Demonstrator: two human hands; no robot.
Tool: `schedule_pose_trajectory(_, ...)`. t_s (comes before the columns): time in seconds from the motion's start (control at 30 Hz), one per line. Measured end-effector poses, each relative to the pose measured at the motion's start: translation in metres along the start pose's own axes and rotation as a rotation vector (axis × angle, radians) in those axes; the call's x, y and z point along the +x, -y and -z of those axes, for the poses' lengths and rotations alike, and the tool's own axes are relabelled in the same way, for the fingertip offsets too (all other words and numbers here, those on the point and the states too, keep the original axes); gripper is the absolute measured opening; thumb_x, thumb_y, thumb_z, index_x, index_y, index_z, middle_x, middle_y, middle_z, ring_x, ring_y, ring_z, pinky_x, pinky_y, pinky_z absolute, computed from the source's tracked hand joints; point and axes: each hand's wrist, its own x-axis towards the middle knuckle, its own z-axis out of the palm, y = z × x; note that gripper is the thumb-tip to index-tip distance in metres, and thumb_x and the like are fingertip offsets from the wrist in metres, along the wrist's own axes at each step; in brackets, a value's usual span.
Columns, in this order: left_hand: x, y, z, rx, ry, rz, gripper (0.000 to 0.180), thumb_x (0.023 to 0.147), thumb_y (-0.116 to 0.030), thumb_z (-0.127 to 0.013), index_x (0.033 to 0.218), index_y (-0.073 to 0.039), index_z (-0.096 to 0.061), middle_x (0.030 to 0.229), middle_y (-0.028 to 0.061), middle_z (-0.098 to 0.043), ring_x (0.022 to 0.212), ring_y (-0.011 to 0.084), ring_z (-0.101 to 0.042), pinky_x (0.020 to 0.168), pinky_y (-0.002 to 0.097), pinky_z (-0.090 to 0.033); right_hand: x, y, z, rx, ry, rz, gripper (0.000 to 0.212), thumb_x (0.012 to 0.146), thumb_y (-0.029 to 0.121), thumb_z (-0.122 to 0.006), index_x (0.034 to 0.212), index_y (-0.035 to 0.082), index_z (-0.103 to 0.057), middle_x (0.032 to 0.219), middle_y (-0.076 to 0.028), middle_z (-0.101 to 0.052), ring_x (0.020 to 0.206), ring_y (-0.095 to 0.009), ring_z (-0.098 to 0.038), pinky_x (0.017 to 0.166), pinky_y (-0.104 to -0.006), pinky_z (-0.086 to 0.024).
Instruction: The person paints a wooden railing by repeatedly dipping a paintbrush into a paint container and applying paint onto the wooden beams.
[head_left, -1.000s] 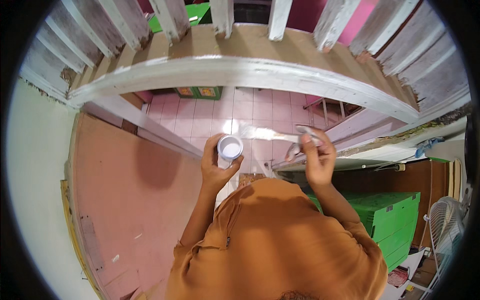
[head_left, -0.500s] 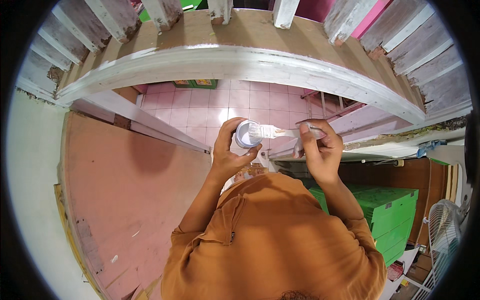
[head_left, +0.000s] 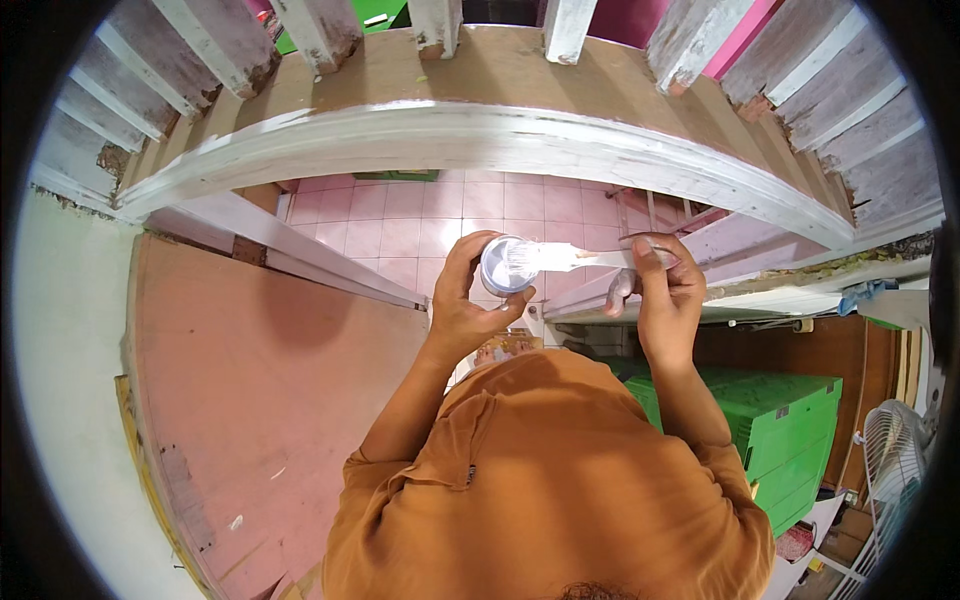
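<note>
My left hand (head_left: 468, 290) is wrapped round a small round paint cup (head_left: 492, 282), its mouth facing up and white paint inside. In my right hand (head_left: 665, 290) is the pale handle of a paintbrush (head_left: 560, 257), which lies sideways with white paint over its ferrule. The white bristles reach over the cup's rim into its mouth; how deep they sit I cannot tell. White smears show on the fingers of my right hand. Both hands are in front of my chest, below a white painted wooden beam (head_left: 480, 140).
Worn white slats (head_left: 435, 30) rise from the beam's brown ledge (head_left: 500, 70). At left stands a salmon-coloured panel (head_left: 270, 400). A green cabinet (head_left: 790, 440) and a white fan (head_left: 890, 460) are at right. Pink floor tiles (head_left: 400, 235) show under the beam.
My right hand and the brush have shifted a little to the right. The cup in my left hand has also moved slightly right, and the bristles remain at its mouth.
</note>
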Motion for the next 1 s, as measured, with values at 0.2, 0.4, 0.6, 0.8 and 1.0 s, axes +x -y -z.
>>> schedule_pose_trajectory(0.2, 0.005, -0.019, 0.003, 0.032, -0.004, -0.019, 0.073, 0.076, 0.001, -0.085, 0.139, 0.000, -0.049, 0.135, 0.0141, -0.053, 0.124, 0.0242, -0.057, 0.106, 0.0374, -0.049, 0.001, 0.005, 0.001, 0.106, -0.049, -0.087, 0.021, 0.105, 0.016, -0.059, 0.103, -0.004, -0.064, 0.069, -0.007, -0.059, 0.047, -0.018, -0.056, 0.045, -0.0307, -0.046)
schedule_pose_trajectory(0.4, 0.018, -0.057, 0.000, 0.078, 0.031, 0.037, 0.069, 0.078, -0.004, -0.086, 0.137, 0.005, -0.050, 0.132, 0.0148, -0.056, 0.118, 0.0225, -0.062, 0.101, 0.0363, -0.052, -0.018, 0.021, 0.004, 0.230, -0.117, 0.044, 0.018, 0.104, 0.011, -0.059, 0.109, -0.006, -0.064, 0.069, -0.009, -0.061, 0.050, -0.017, -0.058, 0.049, -0.0319, -0.049)
schedule_pose_trajectory(0.6, 0.045, -0.089, -0.019, -0.072, 0.125, 0.021, 0.068, 0.076, -0.010, -0.089, 0.133, 0.003, -0.055, 0.123, 0.0140, -0.060, 0.113, 0.0237, -0.063, 0.099, 0.0361, -0.051, -0.038, 0.029, 0.020, 0.181, -0.234, 0.329, 0.015, 0.103, 0.007, -0.059, 0.107, -0.006, -0.063, 0.087, -0.011, -0.066, 0.061, -0.014, -0.059, 0.056, -0.0276, -0.050)
schedule_pose_trajectory(0.8, 0.064, -0.109, -0.035, -0.108, 0.186, -0.008, 0.067, 0.076, -0.010, -0.089, 0.132, 0.003, -0.055, 0.122, 0.0121, -0.061, 0.111, 0.0214, -0.063, 0.098, 0.0347, -0.050, -0.042, 0.021, 0.042, -0.089, -0.396, 0.560, 0.026, 0.107, 0.021, -0.052, 0.107, -0.005, -0.058, 0.068, -0.011, -0.057, 0.048, -0.018, -0.052, 0.040, -0.0334, -0.047)
schedule_pose_trajectory(1.0, 0.071, -0.112, -0.037, -0.080, 0.189, -0.011, 0.067, 0.076, -0.010, -0.089, 0.132, 0.003, -0.056, 0.121, 0.0121, -0.062, 0.111, 0.0215, -0.064, 0.098, 0.0347, -0.051, -0.042, 0.023, 0.044, 0.050, -0.445, 0.553, 0.021, 0.101, 0.017, -0.064, 0.106, -0.003, -0.064, 0.102, -0.011, -0.067, 0.087, -0.014, -0.059, 0.076, -0.0286, -0.050)
